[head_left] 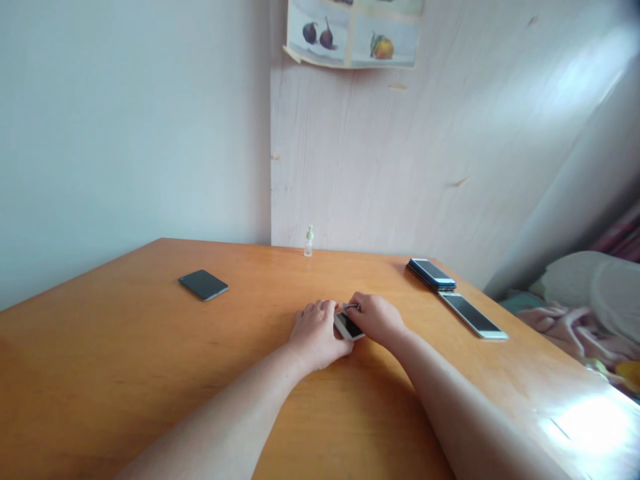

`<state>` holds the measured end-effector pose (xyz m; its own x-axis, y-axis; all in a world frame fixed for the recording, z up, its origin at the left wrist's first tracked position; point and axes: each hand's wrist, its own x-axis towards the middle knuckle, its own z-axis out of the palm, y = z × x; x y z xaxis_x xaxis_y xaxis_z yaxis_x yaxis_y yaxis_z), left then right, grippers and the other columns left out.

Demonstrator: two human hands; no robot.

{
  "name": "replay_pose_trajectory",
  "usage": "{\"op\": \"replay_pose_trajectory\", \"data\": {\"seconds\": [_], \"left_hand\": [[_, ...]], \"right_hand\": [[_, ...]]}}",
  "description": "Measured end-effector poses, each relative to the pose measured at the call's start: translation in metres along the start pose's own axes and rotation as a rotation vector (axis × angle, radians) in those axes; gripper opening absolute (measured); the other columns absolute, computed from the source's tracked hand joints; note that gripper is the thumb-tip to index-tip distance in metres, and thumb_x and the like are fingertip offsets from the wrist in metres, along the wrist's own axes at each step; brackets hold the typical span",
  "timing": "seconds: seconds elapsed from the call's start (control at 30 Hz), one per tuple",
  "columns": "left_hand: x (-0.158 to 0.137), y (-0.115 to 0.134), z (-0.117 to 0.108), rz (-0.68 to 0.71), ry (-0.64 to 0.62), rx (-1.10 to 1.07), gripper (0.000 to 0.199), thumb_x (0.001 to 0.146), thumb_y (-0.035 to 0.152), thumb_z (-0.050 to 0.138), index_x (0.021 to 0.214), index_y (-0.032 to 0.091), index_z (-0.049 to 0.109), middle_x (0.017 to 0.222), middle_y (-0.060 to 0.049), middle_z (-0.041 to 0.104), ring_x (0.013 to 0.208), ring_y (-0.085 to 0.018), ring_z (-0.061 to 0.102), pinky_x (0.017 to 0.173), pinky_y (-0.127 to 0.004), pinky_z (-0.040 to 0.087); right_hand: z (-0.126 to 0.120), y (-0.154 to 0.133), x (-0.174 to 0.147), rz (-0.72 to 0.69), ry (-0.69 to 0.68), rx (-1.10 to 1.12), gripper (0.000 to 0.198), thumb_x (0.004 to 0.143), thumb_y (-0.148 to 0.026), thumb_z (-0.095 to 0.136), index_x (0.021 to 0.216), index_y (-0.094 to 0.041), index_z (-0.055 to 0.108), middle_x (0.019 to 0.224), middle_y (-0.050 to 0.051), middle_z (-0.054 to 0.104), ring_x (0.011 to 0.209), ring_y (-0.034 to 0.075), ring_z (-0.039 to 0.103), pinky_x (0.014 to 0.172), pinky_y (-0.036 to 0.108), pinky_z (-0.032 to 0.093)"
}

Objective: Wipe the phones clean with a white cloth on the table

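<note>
A small white-framed smartphone (pixel 349 326) with a dark screen lies on the wooden table in front of me. My left hand (pixel 316 333) is closed around its left side, with the thumb at the near end and the fingers by the far end. My right hand (pixel 379 316) is over the phone's far right part, its fingers bent and pressed together. A bit of something whitish (pixel 352 307) shows at these fingertips; it is too small to tell what it is. The right fingers hide part of the screen.
A dark phone or small tablet (pixel 203 285) lies at the left of the table (pixel 125 373). Toward the back stands a small clear bottle (pixel 309 242). Stacked phones (pixel 432 273) and a white phone (pixel 474 315) lie at the right. Bedding (pixel 590 300) is beyond the right edge.
</note>
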<state>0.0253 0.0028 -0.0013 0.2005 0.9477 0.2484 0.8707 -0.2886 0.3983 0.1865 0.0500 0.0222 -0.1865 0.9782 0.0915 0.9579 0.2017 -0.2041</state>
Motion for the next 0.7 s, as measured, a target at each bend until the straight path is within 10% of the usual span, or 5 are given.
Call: {"op": "replay_pose_trajectory", "data": {"seconds": [0.17,0.43,0.7], "left_hand": [[0.001,-0.003,0.0,0.055,0.004,0.011,0.052,0.067,0.048,0.067,0.112,0.024,0.056,0.11,-0.008,0.059,0.105,-0.031,0.055,0.088,-0.04,0.042],[0.001,-0.002,0.0,0.043,-0.014,0.018,0.045,0.067,0.053,0.065,0.103,0.026,0.062,0.104,-0.008,0.058,0.1,-0.031,0.055,0.083,-0.039,0.042],[0.002,-0.005,0.0,0.077,0.009,0.036,0.042,0.069,0.051,0.064,0.103,0.027,0.062,0.102,-0.007,0.058,0.099,-0.03,0.056,0.083,-0.039,0.042]], "right_hand": [[-0.012,0.04,0.002,0.169,0.019,-0.048,0.024,0.084,-0.039,0.05,0.087,-0.02,0.064,0.083,0.006,0.069,0.074,0.018,0.059,0.056,0.025,0.029],[-0.005,0.038,-0.013,-0.101,-0.138,0.192,0.014,0.079,-0.031,0.054,0.081,-0.019,0.063,0.074,0.0,0.066,0.066,0.013,0.055,0.056,0.023,0.031],[-0.01,0.044,0.005,0.217,0.057,-0.046,0.024,0.084,-0.04,0.049,0.085,-0.021,0.063,0.084,0.006,0.068,0.073,0.018,0.058,0.056,0.026,0.029]]}}
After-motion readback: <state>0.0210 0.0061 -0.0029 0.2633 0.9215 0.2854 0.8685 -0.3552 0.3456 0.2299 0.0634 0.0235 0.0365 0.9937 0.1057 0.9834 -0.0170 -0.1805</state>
